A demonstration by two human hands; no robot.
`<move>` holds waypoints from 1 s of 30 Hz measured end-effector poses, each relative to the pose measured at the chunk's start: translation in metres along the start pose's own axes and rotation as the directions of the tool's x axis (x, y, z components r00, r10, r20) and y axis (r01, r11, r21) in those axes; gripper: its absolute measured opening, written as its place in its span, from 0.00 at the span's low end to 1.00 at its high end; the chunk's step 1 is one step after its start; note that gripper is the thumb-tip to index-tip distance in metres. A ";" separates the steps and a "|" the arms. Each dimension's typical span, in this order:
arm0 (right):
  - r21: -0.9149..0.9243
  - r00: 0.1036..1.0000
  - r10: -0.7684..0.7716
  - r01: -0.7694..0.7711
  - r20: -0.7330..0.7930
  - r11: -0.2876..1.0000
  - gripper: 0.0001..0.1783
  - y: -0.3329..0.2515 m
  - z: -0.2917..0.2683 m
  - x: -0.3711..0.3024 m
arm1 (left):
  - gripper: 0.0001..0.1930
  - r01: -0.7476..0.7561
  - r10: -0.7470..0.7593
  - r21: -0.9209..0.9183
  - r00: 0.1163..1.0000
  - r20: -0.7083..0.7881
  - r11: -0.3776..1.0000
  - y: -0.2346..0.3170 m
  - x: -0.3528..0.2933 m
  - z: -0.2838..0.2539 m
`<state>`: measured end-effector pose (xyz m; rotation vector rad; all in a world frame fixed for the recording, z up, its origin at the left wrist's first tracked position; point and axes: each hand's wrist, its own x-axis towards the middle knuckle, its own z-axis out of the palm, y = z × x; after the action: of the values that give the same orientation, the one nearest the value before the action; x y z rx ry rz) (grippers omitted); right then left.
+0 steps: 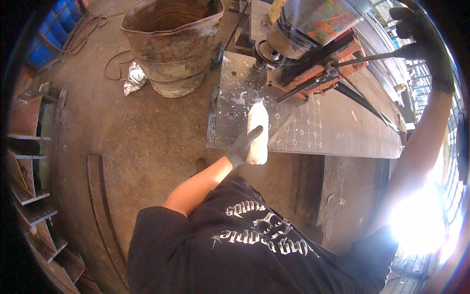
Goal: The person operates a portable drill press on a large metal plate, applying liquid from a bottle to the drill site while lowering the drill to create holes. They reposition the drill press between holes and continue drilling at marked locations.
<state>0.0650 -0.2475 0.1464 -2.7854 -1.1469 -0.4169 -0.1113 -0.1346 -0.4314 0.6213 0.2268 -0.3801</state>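
My left hand (243,146), in a dark glove, is wrapped round a white plastic bottle (257,128) at the near edge of a steel plate (303,122). The bottle's narrow neck points at the drill's working spot, where a pale liquid wets the plate. A drilling machine (313,29) stands over the plate, with an orange-red frame and paint-smeared body. At the upper right, my gloved right hand (423,41) is raised with its fingers apart. Its lower edge meets the outer end of the machine's feed lever (364,60).
Chalked lines and circles mark the plate, and a thin strip (281,131) lies on it. A rusty drum (176,54) stands at the far left beside crumpled foil (134,79). Steel sections (27,157) line the left side. A cable (81,39) lies on the floor.
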 end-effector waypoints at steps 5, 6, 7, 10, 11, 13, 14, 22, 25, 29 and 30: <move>0.310 0.980 0.189 -0.197 0.057 0.930 0.34 -0.026 0.008 -0.003 | 0.34 0.069 -0.073 -0.109 0.997 -0.028 0.992 -0.002 0.006 -0.008; 0.349 0.980 0.180 -0.197 0.082 0.916 0.33 -0.025 0.008 -0.002 | 0.33 0.077 -0.084 -0.128 0.995 -0.049 0.989 -0.004 0.010 -0.013; 0.389 0.980 0.168 -0.196 0.106 0.900 0.32 -0.024 0.006 0.000 | 0.34 0.081 -0.090 -0.115 0.993 -0.073 0.990 -0.006 0.012 -0.018; 0.319 0.982 0.026 -0.086 0.188 0.944 0.26 0.008 -0.007 0.003 | 0.35 0.105 -0.111 -0.060 0.987 -0.118 0.993 -0.006 0.011 -0.020; 0.253 0.974 -0.011 -0.048 0.225 0.966 0.23 0.030 -0.019 -0.001 | 0.36 0.128 -0.131 -0.030 0.986 -0.104 0.991 -0.008 0.007 -0.014; 0.145 0.962 -0.097 0.061 0.254 0.987 0.21 0.049 -0.027 0.002 | 0.33 0.126 -0.126 -0.004 0.986 -0.107 0.992 -0.009 0.003 -0.011; 0.084 0.967 -0.134 0.119 0.217 0.989 0.22 0.046 -0.021 0.006 | 0.30 0.103 -0.103 -0.008 0.987 -0.122 0.995 -0.008 0.004 -0.014; -0.397 0.972 -0.230 0.229 0.047 0.889 0.26 0.003 0.000 0.005 | 0.32 0.094 -0.087 0.056 0.989 -0.119 0.994 0.005 -0.005 -0.006; -0.461 0.977 -0.212 0.198 0.022 0.865 0.28 -0.007 -0.001 0.000 | 0.36 0.103 -0.097 0.061 0.991 -0.092 0.993 0.007 -0.007 -0.004; -0.226 0.995 -0.008 -0.015 -0.103 0.974 0.24 -0.016 0.005 -0.003 | 0.27 0.108 -0.105 0.016 0.989 -0.103 0.994 0.001 -0.002 -0.008; -0.275 0.997 -0.028 0.007 -0.071 0.961 0.23 -0.020 0.004 -0.003 | 0.27 0.114 -0.113 0.006 0.989 -0.092 0.993 -0.002 0.001 -0.012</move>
<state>0.0500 -0.2345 0.1417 -2.9620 -1.1799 -0.7283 -0.1127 -0.1292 -0.4425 0.6387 0.3485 -0.4632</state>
